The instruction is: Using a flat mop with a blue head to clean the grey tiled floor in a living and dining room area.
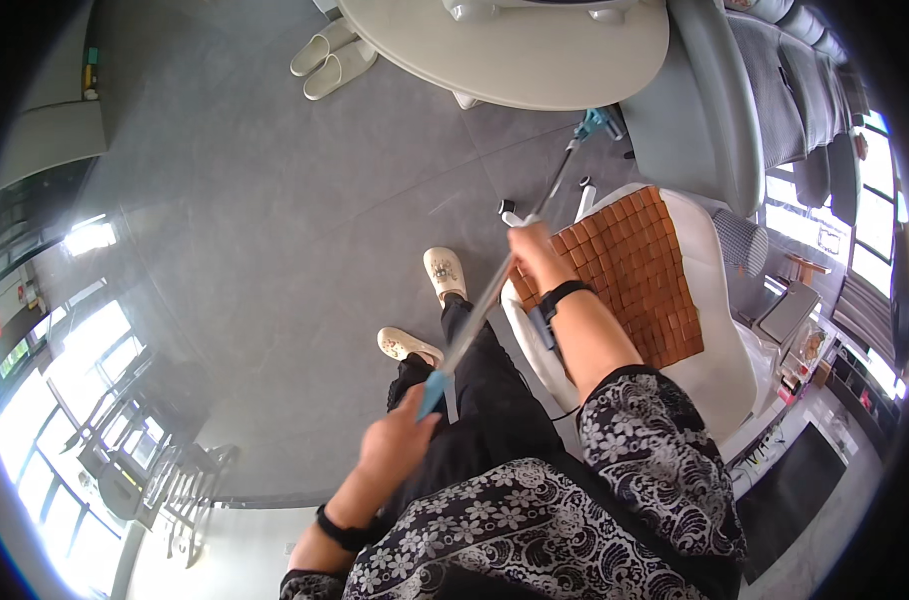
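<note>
A long-handled mop [478, 318] slants from my lap up toward the table. Its handle is silver with a blue end grip, and its teal head [597, 123] reaches the floor by the table's right side. The underside of that head is partly hidden. My left hand [395, 440] is closed round the blue end grip, low in front of my body. Farther up the pole, my right hand [537, 252] is wrapped round it, close to the front of a white chair [720, 400] with a brown woven seat mat [635, 270].
A pale oval table [535, 75] stands ahead, with a grey bench seat [690, 130] to its right. White slippers [340, 70] lie by the table's left edge. The chair's caster legs [510, 209] stick out near the pole. Grey tiled floor [275, 260] spreads leftward.
</note>
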A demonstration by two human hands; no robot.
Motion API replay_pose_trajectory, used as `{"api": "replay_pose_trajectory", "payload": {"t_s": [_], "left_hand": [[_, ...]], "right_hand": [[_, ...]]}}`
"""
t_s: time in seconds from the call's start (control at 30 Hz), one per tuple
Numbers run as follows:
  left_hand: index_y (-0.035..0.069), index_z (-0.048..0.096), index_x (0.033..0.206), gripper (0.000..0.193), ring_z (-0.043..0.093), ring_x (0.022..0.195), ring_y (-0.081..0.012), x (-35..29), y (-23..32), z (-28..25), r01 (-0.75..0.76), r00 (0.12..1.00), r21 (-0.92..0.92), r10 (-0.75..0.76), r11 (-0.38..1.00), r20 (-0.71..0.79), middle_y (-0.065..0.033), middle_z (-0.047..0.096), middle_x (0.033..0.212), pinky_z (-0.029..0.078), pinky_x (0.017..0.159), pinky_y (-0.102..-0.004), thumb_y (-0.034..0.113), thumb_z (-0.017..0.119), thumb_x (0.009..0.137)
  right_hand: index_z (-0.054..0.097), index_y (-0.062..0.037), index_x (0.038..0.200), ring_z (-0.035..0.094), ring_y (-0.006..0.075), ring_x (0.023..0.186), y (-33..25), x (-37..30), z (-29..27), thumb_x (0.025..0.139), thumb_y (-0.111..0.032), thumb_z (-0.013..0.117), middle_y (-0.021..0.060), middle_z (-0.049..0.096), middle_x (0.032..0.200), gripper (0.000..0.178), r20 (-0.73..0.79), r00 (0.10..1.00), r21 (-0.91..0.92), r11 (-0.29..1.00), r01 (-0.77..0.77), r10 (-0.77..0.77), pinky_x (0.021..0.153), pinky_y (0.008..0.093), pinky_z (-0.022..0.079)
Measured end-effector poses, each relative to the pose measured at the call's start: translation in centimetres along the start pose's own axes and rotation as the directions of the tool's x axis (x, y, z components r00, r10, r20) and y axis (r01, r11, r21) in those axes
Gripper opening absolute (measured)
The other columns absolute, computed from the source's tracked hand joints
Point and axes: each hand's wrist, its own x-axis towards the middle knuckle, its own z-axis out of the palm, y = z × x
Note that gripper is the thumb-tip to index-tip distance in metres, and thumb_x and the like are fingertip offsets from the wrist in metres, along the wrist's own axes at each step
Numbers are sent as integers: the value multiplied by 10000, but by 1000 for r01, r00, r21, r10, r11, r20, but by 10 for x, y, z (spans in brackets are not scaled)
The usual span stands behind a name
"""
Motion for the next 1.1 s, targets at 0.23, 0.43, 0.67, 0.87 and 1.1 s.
{"api": "replay_pose_trajectory", "payload": {"t_s": [0.23, 0.43, 0.67, 0.87, 1.1], "left_hand": [[85, 547, 1072, 388, 538, 552, -227, -139, -104, -65, 317, 925, -99, -331, 943, -187, -119, 575, 661, 417, 523, -312, 186, 625, 706], [-7, 598, 981, 379, 459, 583, -70, -195, -152, -77, 372, 821, -416, -503, 830, -270, -13, 544, 665, 381, 523, -207, 0, 635, 604], [58, 600, 991, 365, 547, 558, -171, -109, -106, -44, 169, 915, -262, -250, 950, -315, -125, 587, 676, 422, 536, -270, 101, 669, 635], [92, 590, 992, 352, 552, 580, -285, -142, -115, -30, 151, 910, -41, -155, 988, -384, -132, 572, 655, 425, 517, -324, 184, 661, 659], [66, 558, 1072, 407, 525, 531, -159, -277, -197, 14, 347, 756, -396, -504, 850, -418, -98, 575, 650, 411, 517, -251, 75, 638, 673]], "right_hand": [[428, -25, 487, 437, 160, 327, 37, -144, 150, 645, -43, 521, 73, 459, 434, 185, 215, 976, 296, 954, -39, -27, 291, 310, 295], [444, 28, 598, 478, 194, 337, 34, -210, 182, 652, -50, 522, 95, 456, 456, 123, 423, 902, 390, 881, -266, 86, 267, 299, 318], [481, 28, 734, 489, 165, 394, 36, -123, 116, 673, -79, 523, 86, 487, 554, 130, 260, 964, 514, 839, -180, 48, 282, 258, 296], [469, 38, 783, 520, 213, 449, 56, -125, 138, 707, -71, 518, 111, 504, 605, 142, 355, 931, 321, 924, -207, 85, 359, 332, 399], [459, 44, 548, 495, 203, 366, 80, -250, 233, 670, -60, 522, 122, 480, 486, 171, 572, 820, 143, 987, -73, -22, 299, 309, 380]]}}
